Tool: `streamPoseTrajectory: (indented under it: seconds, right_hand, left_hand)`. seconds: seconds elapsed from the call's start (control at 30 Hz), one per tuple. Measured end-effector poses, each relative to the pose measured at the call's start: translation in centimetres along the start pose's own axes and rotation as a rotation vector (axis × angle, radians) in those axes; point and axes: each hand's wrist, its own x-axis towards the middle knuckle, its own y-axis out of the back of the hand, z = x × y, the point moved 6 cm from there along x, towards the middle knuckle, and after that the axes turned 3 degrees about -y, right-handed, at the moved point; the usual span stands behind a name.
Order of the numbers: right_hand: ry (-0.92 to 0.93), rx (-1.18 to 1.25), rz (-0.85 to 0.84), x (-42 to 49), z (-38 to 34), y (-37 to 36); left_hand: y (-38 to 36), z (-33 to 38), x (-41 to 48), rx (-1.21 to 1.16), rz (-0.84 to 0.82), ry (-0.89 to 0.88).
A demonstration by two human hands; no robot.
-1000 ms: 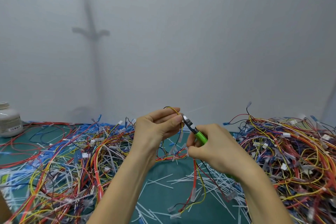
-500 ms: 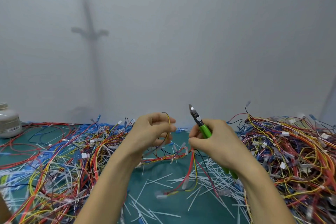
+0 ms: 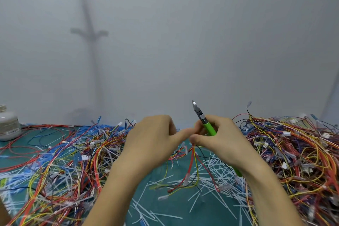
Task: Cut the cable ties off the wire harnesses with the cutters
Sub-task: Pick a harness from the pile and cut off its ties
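My right hand (image 3: 224, 142) grips the green-handled cutters (image 3: 209, 129), whose metal jaws point up and away, clear of any wire. My left hand (image 3: 153, 142) has its back to me with fingers curled, and its thumb reaches across to touch my right fingers. Where the two hands meet they hold a small wire harness (image 3: 193, 159) of red, yellow and black wires. It hangs down to the green mat (image 3: 161, 203). How my left fingers hold it is hidden.
A heap of coloured wire harnesses (image 3: 73, 161) covers the left of the mat and a denser heap (image 3: 297, 152) fills the right. Cut white cable ties (image 3: 212, 176) litter the middle. A white jar (image 3: 8, 124) stands far left, with a grey wall behind.
The cutters came away from the harness and now point upward. My hands dropped lower and closed together, my left thumb now against my right fingers, the harness hanging between them.
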Motion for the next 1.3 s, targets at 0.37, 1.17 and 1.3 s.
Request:
streamPoseTrajectory:
  seconds: [0.37,1.17,1.3]
  right_hand:
    - [0.0,0.043,-0.047,0.5,0.3,-0.5]
    - [0.11,-0.23,0.032,0.0,-0.9,0.4]
    - [0.075,-0.2,0.078,0.2,-0.3,0.8]
  left_hand:
    - [-4.3,0.2,0.0,-0.869,-0.415,0.126]
    - [-5.4,-0.3,0.3,-1.163,-0.444,0.257]
    - [-5.5,-0.3,0.2,-1.246,-0.503,0.224]
